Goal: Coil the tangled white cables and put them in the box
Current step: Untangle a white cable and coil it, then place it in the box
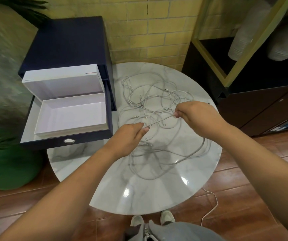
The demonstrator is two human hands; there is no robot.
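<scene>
One round marble table (157, 192) carries one tangle of white cables (150, 101). The number of separate cables cannot be told, as the strands cross and overlap; several small connector ends show within the tangle. The tangle spreads from the far edge of the table across its centre to the right edge. One strand (213, 200) hangs over the near right edge down to the floor. One dark blue drawer unit (66, 42) stands at the left edge of the table, with one drawer (87, 136) pulled out. Inside that drawer sits one white box (70, 119), its hinged lid (61, 82) raised upright at the far side. Both arms reach forward over the table, bare to the elbow. The left hand (131, 134) is over the centre of the table, palm down, and pinches one cable stretch (159, 121) between thumb and fingertips. The right hand (197, 113) is farther away, towards the right edge, with fingers curled, and pinches the same stretch. The stretch runs straight and taut between the two hands, its long axis diagonal from near left to far right, just above the tangle.
</scene>
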